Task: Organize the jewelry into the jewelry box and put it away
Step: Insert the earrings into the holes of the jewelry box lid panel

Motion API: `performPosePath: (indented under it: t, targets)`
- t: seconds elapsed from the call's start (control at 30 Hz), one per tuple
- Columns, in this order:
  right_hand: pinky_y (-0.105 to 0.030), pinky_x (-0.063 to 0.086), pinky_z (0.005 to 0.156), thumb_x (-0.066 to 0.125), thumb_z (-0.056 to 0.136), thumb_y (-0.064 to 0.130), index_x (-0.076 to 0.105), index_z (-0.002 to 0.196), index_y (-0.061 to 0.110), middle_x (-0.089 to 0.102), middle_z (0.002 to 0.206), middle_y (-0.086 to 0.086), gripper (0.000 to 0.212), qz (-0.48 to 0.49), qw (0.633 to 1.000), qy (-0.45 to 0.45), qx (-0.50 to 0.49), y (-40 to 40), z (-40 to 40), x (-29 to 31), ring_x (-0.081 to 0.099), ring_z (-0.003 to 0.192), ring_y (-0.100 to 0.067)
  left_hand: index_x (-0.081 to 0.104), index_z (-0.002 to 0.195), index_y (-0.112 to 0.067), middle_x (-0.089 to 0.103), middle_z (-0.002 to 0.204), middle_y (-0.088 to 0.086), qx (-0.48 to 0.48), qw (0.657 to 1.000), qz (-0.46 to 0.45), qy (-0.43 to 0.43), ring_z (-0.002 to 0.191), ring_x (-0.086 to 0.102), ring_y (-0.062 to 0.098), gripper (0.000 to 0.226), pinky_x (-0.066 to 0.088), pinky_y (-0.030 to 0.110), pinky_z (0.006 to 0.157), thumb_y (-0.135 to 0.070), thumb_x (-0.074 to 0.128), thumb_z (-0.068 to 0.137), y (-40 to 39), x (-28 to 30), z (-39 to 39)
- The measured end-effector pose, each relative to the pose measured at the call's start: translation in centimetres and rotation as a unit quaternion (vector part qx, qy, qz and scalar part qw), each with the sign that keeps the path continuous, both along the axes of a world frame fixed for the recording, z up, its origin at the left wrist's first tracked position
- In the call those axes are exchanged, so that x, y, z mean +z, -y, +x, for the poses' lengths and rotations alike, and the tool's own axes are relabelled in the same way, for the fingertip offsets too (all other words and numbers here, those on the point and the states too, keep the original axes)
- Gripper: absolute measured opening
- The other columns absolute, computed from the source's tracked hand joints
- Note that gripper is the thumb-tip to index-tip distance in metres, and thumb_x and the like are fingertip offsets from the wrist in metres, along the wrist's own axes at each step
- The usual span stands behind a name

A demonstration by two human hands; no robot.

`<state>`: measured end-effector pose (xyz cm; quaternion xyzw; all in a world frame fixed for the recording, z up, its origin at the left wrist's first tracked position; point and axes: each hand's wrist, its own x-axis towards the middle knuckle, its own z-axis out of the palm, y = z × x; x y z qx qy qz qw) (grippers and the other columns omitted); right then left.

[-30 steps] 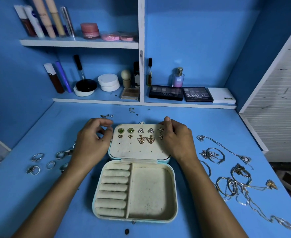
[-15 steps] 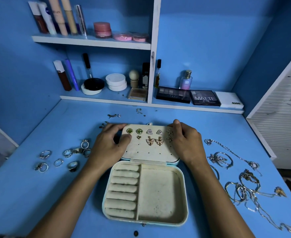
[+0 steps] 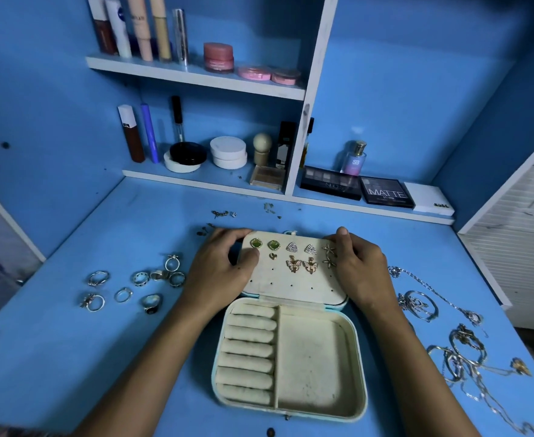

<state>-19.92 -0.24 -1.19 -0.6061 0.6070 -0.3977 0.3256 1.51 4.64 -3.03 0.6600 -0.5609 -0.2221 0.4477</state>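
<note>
A pale jewelry box [image 3: 358, 367] lies open mid-table, with ring rolls on its left and a bare compartment on its right. Its lid panel [image 3: 290, 287] is folded back and carries several stud earrings [image 3: 294, 264]. My left hand [image 3: 218, 272] grips the lid's left edge, fingers over the top corner and thumb on the panel beside a small heart stud [image 3: 272, 256]. At the lid's right edge, my right hand [image 3: 360, 269] grips next to the starfish studs. Several rings [image 3: 141, 279] lie to the left. Tangled chains and bracelets [image 3: 461, 348] lie to the right.
Small loose earring pieces [image 3: 223, 213] lie on the table behind the box. Wall shelves at the back hold cosmetics, eyeshadow palettes [image 3: 385, 192] and a perfume bottle [image 3: 354, 157]. A white slatted panel [image 3: 518, 234] stands at the right. A small dark bead [image 3: 270, 432] lies by the front edge.
My left hand moved right onto the lid's left edge, and its thumb now covers the left heart stud. My right hand kept its hold. The view shifted slightly left.
</note>
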Motion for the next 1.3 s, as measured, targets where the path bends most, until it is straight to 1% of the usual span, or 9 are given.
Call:
performPosePath:
  t: [0.17,0.33,0.43,0.53,0.67,0.83,1.0,1.13,1.3]
  targets:
    - [-0.017,0.042,0.065,0.044,0.104,0.041,0.076,0.089,0.02,0.069,0.078,0.011,0.041,0.023,0.998,-0.056,0.01,1.1,0.4,1.2,0.06,0.077,-0.001,0.065,0.12,-0.025,0.053,0.118,-0.013,0.005,1.0,0.016,0.011,0.113,0.053,0.009,0.047,0.043,0.028,0.097,-0.041,0.053,0.077,0.3,-0.2,0.2]
    - [-0.031,0.054,0.077,0.054,0.1,0.036,0.076,0.087,0.017,0.075,0.084,-0.001,0.033,0.027,0.985,-0.153,0.07,3.9,1.4,2.9,0.067,0.084,-0.021,0.063,0.12,-0.026,0.051,0.118,-0.012,0.002,1.0,0.023,0.012,0.116,0.05,0.01,0.045,0.043,0.032,0.098,-0.041,0.053,0.078,0.4,-0.2,0.1]
    - [-0.023,0.049,0.066,0.061,0.097,0.03,0.074,0.087,0.015,0.072,0.082,0.001,0.023,-0.024,0.964,-0.226,0.138,5.6,2.7,3.7,0.064,0.076,-0.017,0.063,0.12,-0.026,0.05,0.118,-0.014,0.002,1.0,0.023,0.006,0.118,0.049,0.009,0.048,0.041,0.028,0.097,-0.042,0.051,0.076,0.3,-0.3,0.1]
    - [-0.003,0.036,0.058,0.065,0.095,0.021,0.075,0.091,0.015,0.067,0.08,0.003,0.012,-0.076,0.937,-0.277,0.197,7.2,4.3,3.9,0.056,0.07,-0.009,0.063,0.121,-0.025,0.05,0.118,-0.014,0.007,1.0,0.014,0.018,0.118,0.048,0.007,0.04,0.036,0.023,0.093,-0.038,0.055,0.083,0.3,-0.5,0.1]
    - [0.001,0.033,0.055,0.067,0.093,0.02,0.076,0.095,0.014,0.067,0.082,0.001,0.011,-0.103,0.917,-0.312,0.226,9.1,6.1,3.3,0.056,0.072,-0.01,0.063,0.122,-0.024,0.051,0.12,-0.013,0.016,0.999,0.007,0.029,0.118,0.046,0.007,0.033,0.033,0.02,0.09,-0.027,0.062,0.088,0.4,-0.6,0.1]
    - [-0.02,0.042,0.07,0.069,0.09,0.017,0.077,0.098,0.015,0.07,0.089,0.0,0.011,-0.122,0.895,-0.34,0.261,10.3,7.5,2.7,0.059,0.078,-0.013,0.062,0.122,-0.023,0.051,0.12,-0.012,0.015,0.999,0.004,0.034,0.118,0.044,0.007,0.034,0.032,0.019,0.089,-0.028,0.061,0.089,0.3,-0.5,0.0]
    - [-0.028,0.051,0.075,0.067,0.09,0.018,0.076,0.1,0.019,0.059,0.082,0.007,0.014,-0.113,0.879,-0.378,0.27,10.7,8.4,2.8,0.056,0.079,-0.013,0.064,0.118,-0.026,0.053,0.117,-0.013,0.012,1.0,0.008,0.024,0.116,0.049,0.009,0.045,0.042,0.028,0.092,-0.041,0.051,0.078,0.2,-0.3,-0.1]
    - [-0.035,0.057,0.08,0.065,0.089,0.022,0.075,0.1,0.028,0.071,0.099,0.005,0.016,-0.093,0.869,-0.408,0.266,10.7,9.1,3.1,0.065,0.09,-0.018,0.062,0.121,-0.025,0.052,0.118,-0.014,0.015,0.999,0.007,0.031,0.115,0.048,0.008,0.034,0.04,0.027,0.088,-0.031,0.06,0.088,0.2,-0.4,-0.1]
    - [-0.035,0.058,0.08,0.061,0.092,0.023,0.072,0.101,0.03,0.069,0.108,0.004,0.017,-0.074,0.855,-0.447,0.253,10.8,9.6,3.3,0.065,0.098,-0.02,0.062,0.121,-0.024,0.051,0.118,-0.013,0.014,1.0,0.002,0.027,0.116,0.049,0.009,0.033,0.041,0.026,0.09,-0.029,0.062,0.088,0.3,-0.5,-0.1]
